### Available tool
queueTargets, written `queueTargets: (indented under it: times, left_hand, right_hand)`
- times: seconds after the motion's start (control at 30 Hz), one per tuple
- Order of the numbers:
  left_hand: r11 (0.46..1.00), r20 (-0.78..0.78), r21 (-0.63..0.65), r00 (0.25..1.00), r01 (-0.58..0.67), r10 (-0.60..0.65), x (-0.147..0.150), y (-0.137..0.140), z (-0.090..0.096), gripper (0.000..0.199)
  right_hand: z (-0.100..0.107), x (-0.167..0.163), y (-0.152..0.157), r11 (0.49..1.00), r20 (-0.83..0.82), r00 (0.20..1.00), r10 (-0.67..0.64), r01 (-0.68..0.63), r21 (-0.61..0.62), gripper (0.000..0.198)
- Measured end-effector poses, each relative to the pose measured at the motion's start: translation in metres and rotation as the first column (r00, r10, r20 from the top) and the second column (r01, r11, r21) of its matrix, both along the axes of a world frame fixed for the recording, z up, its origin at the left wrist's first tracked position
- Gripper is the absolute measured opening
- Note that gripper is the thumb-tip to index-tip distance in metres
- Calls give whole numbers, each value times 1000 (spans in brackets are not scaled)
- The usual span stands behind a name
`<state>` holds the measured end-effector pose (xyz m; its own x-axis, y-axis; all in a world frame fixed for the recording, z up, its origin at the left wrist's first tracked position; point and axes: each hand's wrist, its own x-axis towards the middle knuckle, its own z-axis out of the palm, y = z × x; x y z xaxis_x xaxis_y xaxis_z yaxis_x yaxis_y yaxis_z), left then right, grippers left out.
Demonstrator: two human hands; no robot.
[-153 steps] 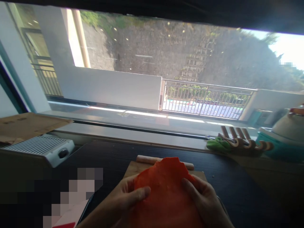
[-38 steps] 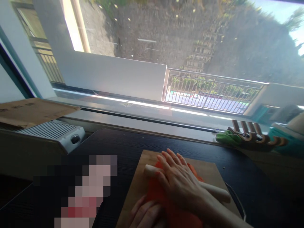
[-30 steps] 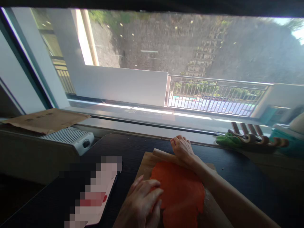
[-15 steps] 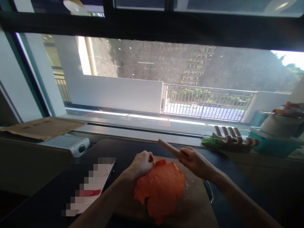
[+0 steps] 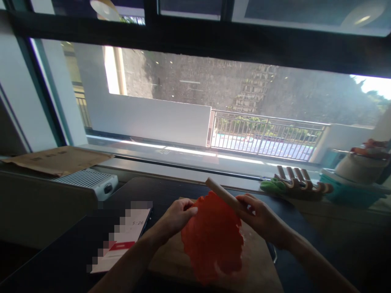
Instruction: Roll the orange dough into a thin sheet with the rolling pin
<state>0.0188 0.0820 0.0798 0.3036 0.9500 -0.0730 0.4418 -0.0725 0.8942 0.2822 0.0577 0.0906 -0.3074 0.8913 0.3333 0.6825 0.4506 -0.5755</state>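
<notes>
A flat, ragged-edged sheet of orange dough (image 5: 214,238) is over a wooden board (image 5: 259,264), its far side raised toward my hands. My left hand (image 5: 179,213) pinches the dough's upper left edge between thumb and fingers. In my right hand (image 5: 255,211) is a thin wooden rolling pin (image 5: 220,192), slanting up to the left across the dough's far right edge. My right fingers wrap round the pin's near end; whether they also touch the dough, I cannot tell. The board's lower edge is dark and hard to make out.
On the dark table (image 5: 159,187) to the left lies a phone or tablet (image 5: 125,236), partly pixelated. A white appliance (image 5: 100,185) with brown paper (image 5: 61,158) stands beyond. Toward the right sill are a wooden rack (image 5: 299,181), a green cloth (image 5: 273,186) and a teal container (image 5: 351,189).
The dough's far edge has come up off the board in my left hand's pinch, and the sheet looks darker and shifted right. My right hand with the rolling pin has moved slightly right and down.
</notes>
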Motion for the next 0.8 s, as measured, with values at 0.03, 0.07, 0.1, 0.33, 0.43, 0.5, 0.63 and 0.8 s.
queueTargets:
  times: [0.03,0.07,0.1,0.33,0.43,0.5,0.63,0.8]
  left_hand:
    - [1000,42,-21,999,-22,23,-5,-5,-3,36]
    - [998,36,-17,998,-56,57,-11,-10,-7,36]
    - [995,-13,19,995,-94,95,-16,-16,-12,37]
    - [721,-193,682,920,-125,342,-39,-51,-41,19]
    - [507,-197,862,927,8,320,-39,-62,-50,14]
    - [412,-213,909,919,63,330,-39,-67,-54,17]
    - [394,-275,911,891,121,363,-43,-69,-60,20]
    - [336,-221,938,899,89,377,-46,-66,-61,19]
  right_hand:
    - [-1,-1,-2,1000,26,1000,11,-11,-7,24]
    - [-2,-3,-4,1000,61,998,21,-20,-15,23]
    - [-4,-5,-5,999,104,994,28,-26,-23,21]
    - [-21,-48,-10,995,282,959,33,-6,-97,28]
    - [-28,-81,1,994,332,937,-105,113,-7,38]
    - [-33,-95,19,988,376,914,-150,150,31,40]
    - [-39,-101,48,953,432,863,-263,302,-23,52]
    - [-47,-98,34,991,459,880,-120,131,7,52]
